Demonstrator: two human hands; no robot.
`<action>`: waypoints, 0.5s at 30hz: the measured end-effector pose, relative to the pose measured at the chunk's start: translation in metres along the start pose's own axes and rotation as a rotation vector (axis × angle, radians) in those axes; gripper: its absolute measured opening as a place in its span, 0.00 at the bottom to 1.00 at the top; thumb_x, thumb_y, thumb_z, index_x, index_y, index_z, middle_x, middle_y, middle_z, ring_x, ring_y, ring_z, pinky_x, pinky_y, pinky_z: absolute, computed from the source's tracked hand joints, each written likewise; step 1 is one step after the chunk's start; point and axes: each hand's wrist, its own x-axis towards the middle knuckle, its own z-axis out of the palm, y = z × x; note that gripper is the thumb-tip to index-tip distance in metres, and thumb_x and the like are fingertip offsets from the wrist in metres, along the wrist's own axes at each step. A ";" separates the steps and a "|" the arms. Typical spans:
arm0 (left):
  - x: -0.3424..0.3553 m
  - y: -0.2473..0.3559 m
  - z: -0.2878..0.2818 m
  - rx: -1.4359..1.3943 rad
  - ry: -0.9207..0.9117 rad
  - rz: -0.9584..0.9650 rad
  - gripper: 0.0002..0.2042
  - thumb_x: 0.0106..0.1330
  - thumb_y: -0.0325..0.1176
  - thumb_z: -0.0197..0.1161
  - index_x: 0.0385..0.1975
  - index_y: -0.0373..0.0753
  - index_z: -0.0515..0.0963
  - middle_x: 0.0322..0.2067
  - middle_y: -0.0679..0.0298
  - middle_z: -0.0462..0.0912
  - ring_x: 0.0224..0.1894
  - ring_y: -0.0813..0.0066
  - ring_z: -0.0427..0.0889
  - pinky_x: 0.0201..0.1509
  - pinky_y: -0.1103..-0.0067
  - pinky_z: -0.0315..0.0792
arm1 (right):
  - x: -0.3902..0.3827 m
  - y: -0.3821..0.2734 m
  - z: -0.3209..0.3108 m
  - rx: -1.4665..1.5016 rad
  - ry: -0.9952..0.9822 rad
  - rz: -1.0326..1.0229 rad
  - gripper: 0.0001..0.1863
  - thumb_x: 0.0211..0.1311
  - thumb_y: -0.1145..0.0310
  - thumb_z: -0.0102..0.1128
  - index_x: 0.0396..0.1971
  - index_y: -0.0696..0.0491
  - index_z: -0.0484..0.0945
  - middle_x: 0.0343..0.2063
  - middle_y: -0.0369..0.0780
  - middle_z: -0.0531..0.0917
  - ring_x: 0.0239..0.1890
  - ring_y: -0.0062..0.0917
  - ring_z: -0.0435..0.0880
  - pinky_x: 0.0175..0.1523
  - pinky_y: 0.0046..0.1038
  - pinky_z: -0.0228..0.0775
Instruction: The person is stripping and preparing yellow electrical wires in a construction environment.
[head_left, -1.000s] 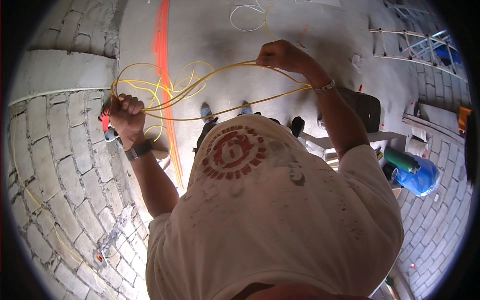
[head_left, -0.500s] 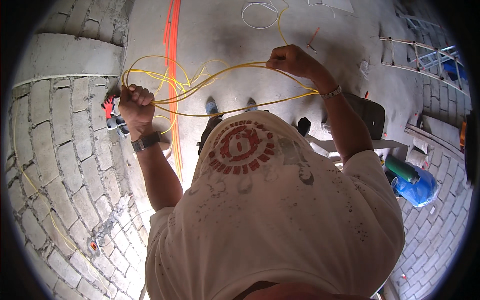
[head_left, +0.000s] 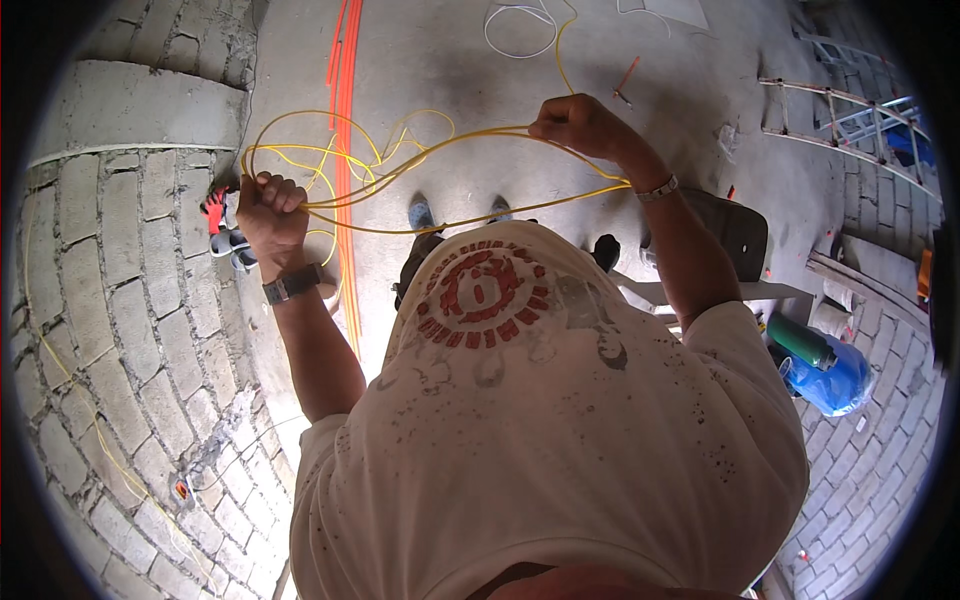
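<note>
Head camera's got yellow cable (head_left: 400,232) looped above the concrete floor (head_left: 470,80), left grip (head_left: 272,210) fisted round it, right grip (head_left: 580,125) pinching it, probably light but springy, so hold strands bunched.

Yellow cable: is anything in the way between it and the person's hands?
Nothing visible is. The left hand is closed around the yellow cable, and the right hand pinches its loops directly. The orange tubes only lie beneath it.
</note>
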 end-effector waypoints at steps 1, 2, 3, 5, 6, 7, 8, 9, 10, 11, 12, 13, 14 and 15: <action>0.000 0.000 -0.001 0.000 -0.001 0.000 0.19 0.70 0.45 0.43 0.22 0.40 0.69 0.12 0.74 0.56 0.14 0.83 0.51 0.18 0.84 0.51 | 0.000 0.000 0.000 -0.001 -0.001 -0.004 0.13 0.57 0.61 0.61 0.25 0.57 0.79 0.18 0.33 0.78 0.22 0.14 0.72 0.29 0.22 0.65; 0.001 0.000 -0.002 -0.013 0.019 -0.004 0.19 0.70 0.45 0.43 0.21 0.40 0.69 0.12 0.74 0.56 0.14 0.83 0.51 0.18 0.84 0.51 | -0.001 -0.001 0.000 -0.002 0.000 -0.004 0.13 0.57 0.61 0.61 0.25 0.57 0.79 0.18 0.33 0.78 0.22 0.14 0.72 0.29 0.22 0.65; 0.001 -0.001 -0.001 -0.025 0.038 -0.009 0.18 0.70 0.45 0.43 0.21 0.40 0.69 0.13 0.74 0.56 0.14 0.83 0.51 0.18 0.84 0.50 | -0.002 -0.003 -0.001 -0.005 -0.001 0.019 0.13 0.57 0.61 0.61 0.25 0.57 0.79 0.18 0.33 0.78 0.23 0.14 0.72 0.29 0.22 0.65; 0.000 -0.002 0.000 -0.023 0.047 -0.005 0.18 0.70 0.45 0.43 0.21 0.40 0.69 0.13 0.74 0.56 0.14 0.83 0.51 0.18 0.84 0.50 | -0.004 -0.004 -0.001 -0.009 0.000 0.042 0.13 0.57 0.61 0.61 0.25 0.57 0.79 0.18 0.34 0.78 0.23 0.14 0.72 0.29 0.22 0.65; 0.000 -0.003 0.001 -0.021 0.057 -0.001 0.18 0.70 0.44 0.43 0.21 0.40 0.69 0.12 0.74 0.56 0.14 0.83 0.51 0.18 0.84 0.50 | -0.004 -0.003 0.000 -0.002 0.004 0.041 0.13 0.57 0.61 0.61 0.25 0.57 0.79 0.18 0.34 0.78 0.23 0.14 0.73 0.30 0.22 0.65; 0.001 -0.004 0.001 -0.022 0.054 -0.003 0.18 0.70 0.44 0.43 0.21 0.40 0.69 0.12 0.74 0.56 0.14 0.83 0.51 0.18 0.84 0.50 | -0.005 -0.003 0.000 0.005 0.008 0.041 0.13 0.57 0.61 0.61 0.25 0.57 0.79 0.18 0.34 0.78 0.23 0.14 0.73 0.30 0.22 0.65; 0.001 -0.004 0.001 -0.013 0.053 0.000 0.18 0.70 0.44 0.43 0.21 0.40 0.69 0.13 0.74 0.57 0.14 0.83 0.51 0.18 0.84 0.50 | -0.006 -0.002 0.001 0.004 0.011 0.042 0.13 0.57 0.61 0.61 0.25 0.57 0.79 0.18 0.34 0.78 0.23 0.14 0.73 0.30 0.22 0.65; 0.002 -0.005 0.000 -0.003 0.051 0.003 0.18 0.70 0.44 0.43 0.21 0.40 0.69 0.13 0.74 0.57 0.14 0.83 0.52 0.18 0.84 0.51 | -0.007 -0.002 0.002 -0.001 0.020 0.023 0.13 0.57 0.61 0.61 0.25 0.57 0.79 0.18 0.34 0.79 0.23 0.14 0.73 0.30 0.22 0.65; 0.002 -0.005 -0.001 -0.004 0.049 0.001 0.18 0.70 0.44 0.43 0.21 0.40 0.69 0.13 0.74 0.57 0.14 0.83 0.52 0.18 0.84 0.51 | -0.008 0.000 0.002 -0.006 0.030 0.005 0.13 0.57 0.61 0.61 0.25 0.57 0.79 0.18 0.34 0.79 0.23 0.14 0.73 0.30 0.22 0.66; 0.003 -0.005 -0.003 -0.010 0.035 -0.001 0.18 0.70 0.44 0.43 0.21 0.40 0.69 0.13 0.74 0.57 0.14 0.83 0.52 0.18 0.84 0.51 | -0.007 0.002 0.003 -0.007 0.032 0.006 0.13 0.57 0.61 0.61 0.25 0.57 0.79 0.18 0.34 0.79 0.23 0.14 0.73 0.30 0.22 0.66; 0.004 -0.004 -0.004 -0.016 0.022 -0.003 0.18 0.70 0.44 0.43 0.21 0.41 0.69 0.13 0.74 0.58 0.14 0.83 0.53 0.18 0.84 0.51 | -0.007 0.004 0.004 0.000 0.022 0.011 0.13 0.56 0.61 0.61 0.24 0.57 0.79 0.18 0.34 0.79 0.23 0.14 0.73 0.30 0.22 0.66; 0.004 -0.005 -0.005 -0.017 0.021 -0.005 0.18 0.70 0.44 0.43 0.21 0.41 0.69 0.13 0.74 0.58 0.14 0.83 0.53 0.18 0.84 0.51 | -0.007 0.004 0.004 0.007 0.012 0.016 0.13 0.56 0.62 0.62 0.24 0.57 0.79 0.18 0.35 0.79 0.23 0.15 0.73 0.30 0.22 0.66; 0.005 -0.005 -0.005 -0.013 0.011 -0.008 0.18 0.70 0.44 0.43 0.21 0.41 0.69 0.13 0.74 0.58 0.14 0.83 0.53 0.19 0.84 0.51 | -0.008 0.003 0.003 0.007 0.013 0.018 0.13 0.56 0.62 0.62 0.24 0.57 0.79 0.18 0.35 0.79 0.23 0.15 0.73 0.30 0.22 0.66; 0.005 -0.005 -0.005 -0.009 0.002 -0.010 0.18 0.70 0.43 0.43 0.21 0.41 0.69 0.13 0.74 0.58 0.15 0.83 0.53 0.19 0.84 0.52 | -0.009 0.001 0.003 -0.006 0.010 0.032 0.13 0.56 0.62 0.62 0.24 0.57 0.79 0.18 0.35 0.79 0.23 0.15 0.73 0.31 0.22 0.66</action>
